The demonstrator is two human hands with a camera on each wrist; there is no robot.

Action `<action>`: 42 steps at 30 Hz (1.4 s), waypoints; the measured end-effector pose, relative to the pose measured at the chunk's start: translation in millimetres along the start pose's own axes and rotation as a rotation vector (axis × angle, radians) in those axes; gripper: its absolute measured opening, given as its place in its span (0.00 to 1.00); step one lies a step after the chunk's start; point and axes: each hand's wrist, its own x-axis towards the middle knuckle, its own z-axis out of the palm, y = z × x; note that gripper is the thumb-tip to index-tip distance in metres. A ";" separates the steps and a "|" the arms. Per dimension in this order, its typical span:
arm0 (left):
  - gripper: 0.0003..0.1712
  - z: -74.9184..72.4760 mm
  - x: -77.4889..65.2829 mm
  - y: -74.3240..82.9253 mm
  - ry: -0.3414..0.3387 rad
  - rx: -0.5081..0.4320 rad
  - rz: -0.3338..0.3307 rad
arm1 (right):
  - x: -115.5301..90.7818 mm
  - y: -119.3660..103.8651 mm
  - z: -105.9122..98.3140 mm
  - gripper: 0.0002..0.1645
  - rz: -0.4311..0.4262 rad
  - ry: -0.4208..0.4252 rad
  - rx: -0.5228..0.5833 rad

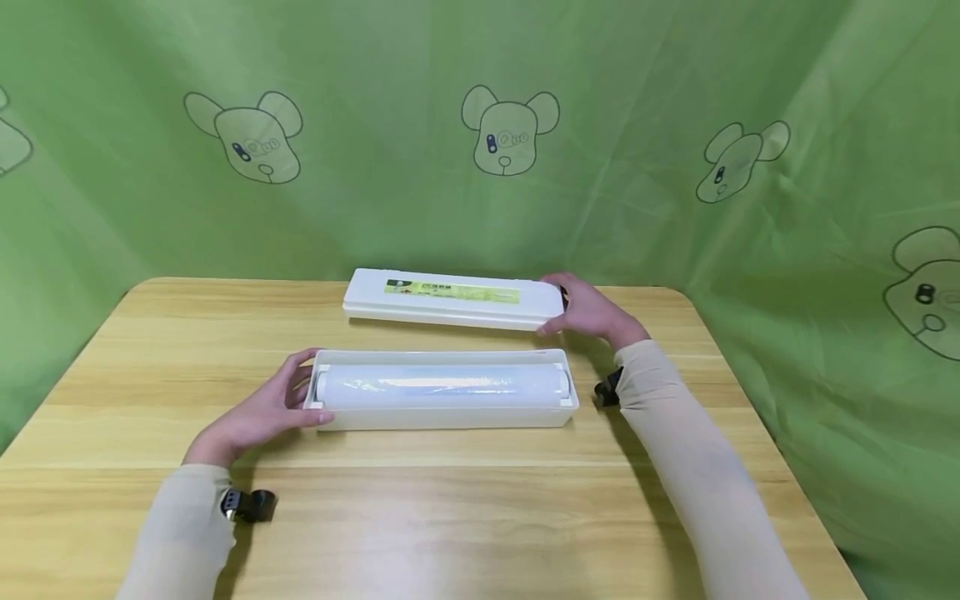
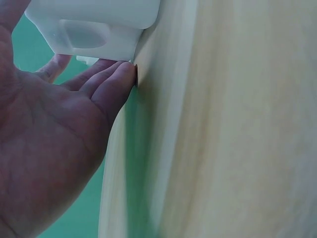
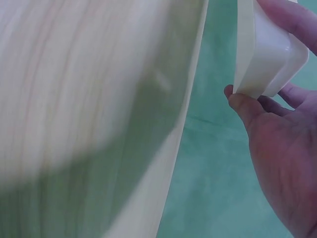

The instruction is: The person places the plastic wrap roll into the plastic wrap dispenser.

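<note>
A long white plastic box (image 1: 450, 419) stands uncovered on the table, holding a shiny wrapped roll of cling film (image 1: 442, 386). My left hand (image 1: 266, 408) grips the box's left end, thumb on its front wall and fingers round toward the back; in the left wrist view, fingertips touch the box end (image 2: 86, 37). Behind the box is its white lid (image 1: 367, 292), with a yellow-green label (image 1: 452, 291) on top. My right hand (image 1: 592, 310) holds the lid's right end between thumb and fingers. The right wrist view shows this lid end (image 3: 265, 54) raised off the table.
The light wooden table (image 1: 480, 517) has its back edge just beyond the lid. A green curtain (image 1: 375, 167) printed with cartoon animal heads hangs behind and at both sides. Small black cameras (image 1: 249, 505) are strapped to both sleeved wrists.
</note>
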 end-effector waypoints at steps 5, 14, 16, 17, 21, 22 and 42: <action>0.61 0.6 1.3 0.4 -0.001 0.000 -0.010 | -6.3 -0.2 -6.3 0.59 0.010 0.017 -0.003; 0.61 0.6 -0.4 0.5 0.002 -0.005 -0.016 | -14.2 -0.9 -12.3 0.57 0.006 0.025 0.022; 0.60 0.6 -0.3 -0.1 0.001 -0.007 -0.014 | -15.8 -1.4 -12.3 0.58 0.005 0.025 0.024; 0.60 0.6 -0.3 -0.2 0.000 -0.007 -0.013 | -16.6 -1.6 -12.3 0.58 0.004 0.026 0.025; 0.61 0.4 0.3 -1.3 -0.001 -0.007 -0.010 | -18.2 -1.9 -12.5 0.57 -0.005 0.031 0.041; 0.61 0.3 0.3 -1.3 0.000 -0.006 -0.009 | -18.6 -2.3 -12.8 0.56 -0.008 0.033 0.048; 0.59 -0.8 1.4 -1.6 -0.009 -0.031 0.014 | -29.5 -13.4 -18.8 0.59 -0.042 0.023 0.029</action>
